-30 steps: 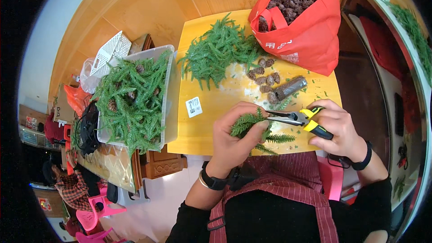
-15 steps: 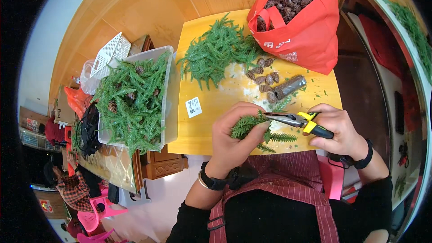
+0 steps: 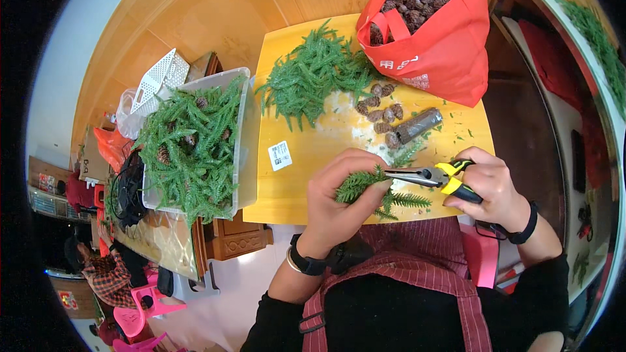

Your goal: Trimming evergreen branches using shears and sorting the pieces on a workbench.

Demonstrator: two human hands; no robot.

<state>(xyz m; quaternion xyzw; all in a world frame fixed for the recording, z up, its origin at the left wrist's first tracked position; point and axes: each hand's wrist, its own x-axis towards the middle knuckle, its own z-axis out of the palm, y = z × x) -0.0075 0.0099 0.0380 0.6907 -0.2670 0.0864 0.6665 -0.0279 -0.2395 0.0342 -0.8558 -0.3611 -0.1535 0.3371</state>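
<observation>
Over the near edge of the yellow table, my left hand point(image 3: 342, 189) pinches a green artificial pine sprig point(image 3: 403, 201), its needles sticking out on both sides of the fingers. My right hand point(image 3: 488, 186) is closed round the black and yellow handles of long-nose pliers point(image 3: 420, 175). The plier tips point left and meet the sprig at my left fingertips; whether they grip a wire or stem there is too small to tell. Just beyond my hands lie several loose pine cones point(image 3: 381, 114) and a dark roll wrapped in clear film point(image 3: 418, 126).
A heap of green sprigs point(image 3: 313, 72) lies on the table point(image 3: 287, 189) beside a red bag point(image 3: 450, 65) full of pine cones. A white label point(image 3: 280, 156) lies at left. Left of the table, a clear tub point(image 3: 246, 150) holds sprigs with cones. Another person point(image 3: 111, 280) sits far left.
The plier handles have tilted slightly and the jaws now lie more level against the sprig. My right hand has shifted a little; my left hand keeps its hold.
</observation>
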